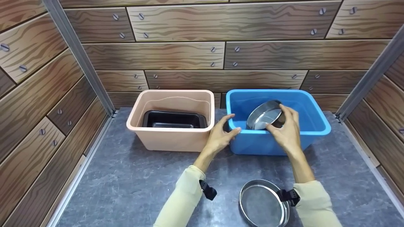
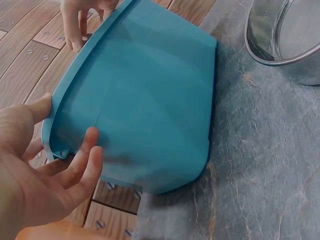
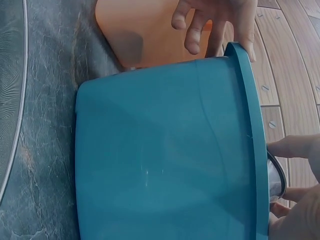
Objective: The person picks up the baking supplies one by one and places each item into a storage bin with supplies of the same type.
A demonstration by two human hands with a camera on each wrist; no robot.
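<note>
A round metal pan tilts inside the blue bin, close to its near wall. My right hand holds the pan by its edge, thumb on the near side and fingers at the far side. In the right wrist view, the bin wall hides most of the pan. At the bin's near left corner, my left hand touches the rim with thumb and forefinger spread. Its other fingers hang loosely outside the bin wall in the left wrist view. A round metal sieve lies on the table below my right wrist.
A peach bin stands left of the blue one, a narrow gap between them. Inside it sits a black rectangular baking pan. Wood-patterned walls enclose the grey marbled table at the back and sides.
</note>
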